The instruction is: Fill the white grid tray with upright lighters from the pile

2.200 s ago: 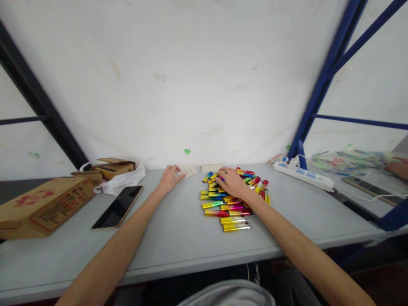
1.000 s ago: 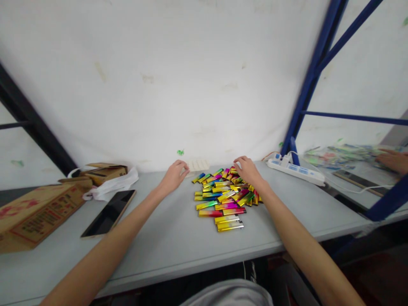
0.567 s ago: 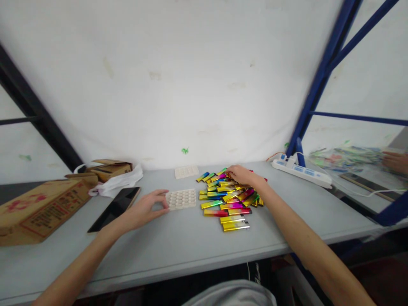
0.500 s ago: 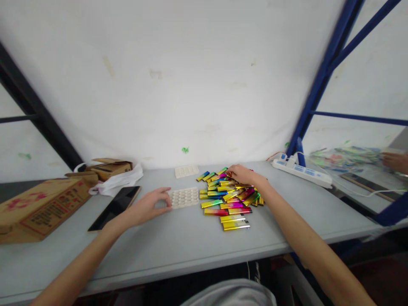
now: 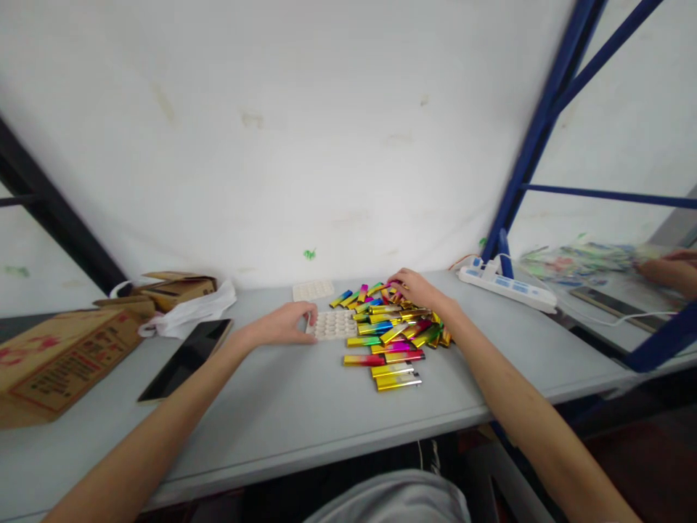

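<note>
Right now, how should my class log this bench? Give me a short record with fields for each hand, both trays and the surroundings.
left hand: thumb and fingers at the left end of the near tray
right hand: at the back of the pile of shiny, colourful pieces; grip unclear
near tray: pale, several rows of cells, left of the pile; contact unclear
far tray: pale, behind the near tray
left side: dark-screened device, white bag, large cardboard box
right side: white power strip; another person's hand at the picture's edge
</note>
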`<state>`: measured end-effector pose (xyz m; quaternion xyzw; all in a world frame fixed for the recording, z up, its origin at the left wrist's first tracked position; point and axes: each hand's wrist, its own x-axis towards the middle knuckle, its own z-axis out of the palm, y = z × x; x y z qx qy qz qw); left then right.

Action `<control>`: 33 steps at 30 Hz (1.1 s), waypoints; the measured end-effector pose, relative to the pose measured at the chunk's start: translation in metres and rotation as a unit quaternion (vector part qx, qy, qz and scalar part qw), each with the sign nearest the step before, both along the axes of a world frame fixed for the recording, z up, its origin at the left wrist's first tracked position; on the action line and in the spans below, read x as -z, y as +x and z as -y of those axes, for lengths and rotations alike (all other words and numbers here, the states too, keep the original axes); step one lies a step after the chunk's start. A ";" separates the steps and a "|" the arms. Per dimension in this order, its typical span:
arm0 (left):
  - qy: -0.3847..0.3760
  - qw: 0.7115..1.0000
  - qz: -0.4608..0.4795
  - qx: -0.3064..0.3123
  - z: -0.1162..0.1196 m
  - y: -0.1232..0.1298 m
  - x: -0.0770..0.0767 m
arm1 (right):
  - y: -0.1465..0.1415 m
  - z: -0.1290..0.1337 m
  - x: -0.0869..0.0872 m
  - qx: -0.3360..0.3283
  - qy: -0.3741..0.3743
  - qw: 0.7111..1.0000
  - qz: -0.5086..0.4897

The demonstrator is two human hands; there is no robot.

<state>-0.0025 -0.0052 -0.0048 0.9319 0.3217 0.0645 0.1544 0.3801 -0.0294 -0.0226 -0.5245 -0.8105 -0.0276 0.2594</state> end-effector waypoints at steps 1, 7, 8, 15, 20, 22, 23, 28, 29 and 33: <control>0.007 1.000 0.000 0.002 0.001 0.005 0.000 | -0.002 0.002 -0.002 0.006 0.026 0.999 -0.038; 0.038 0.999 0.007 0.016 0.008 0.034 0.001 | -0.010 0.015 -0.019 0.052 0.074 0.956 -0.278; 0.039 0.999 0.007 0.019 0.009 0.037 0.001 | -0.010 0.017 -0.020 0.054 0.071 0.949 -0.302; 0.067 0.993 0.093 -0.001 0.022 0.044 0.025 | -0.030 0.018 -0.015 0.018 0.006 0.878 -0.479; 0.066 0.984 0.167 -0.016 0.031 0.039 0.040 | -0.058 0.021 -0.011 -0.071 -0.078 0.783 -0.613; 0.054 0.984 0.168 -0.031 0.031 0.039 0.041 | -0.070 0.027 -0.012 -0.128 -0.138 0.756 -0.627; 0.051 0.984 0.169 -0.038 0.031 0.039 0.041 | -0.076 0.030 -0.012 -0.149 -0.160 0.749 -0.626; 0.056 0.979 0.193 -0.045 0.029 0.040 0.042 | -0.099 0.042 -0.010 -0.148 -0.224 0.755 -0.598; 0.054 0.978 0.195 -0.043 0.029 0.040 0.043 | -0.102 0.043 -0.009 -0.142 -0.239 0.755 -0.594; 0.050 0.979 0.196 -0.039 0.028 0.038 0.044 | -0.110 0.043 -0.004 -0.116 -0.306 0.740 -0.588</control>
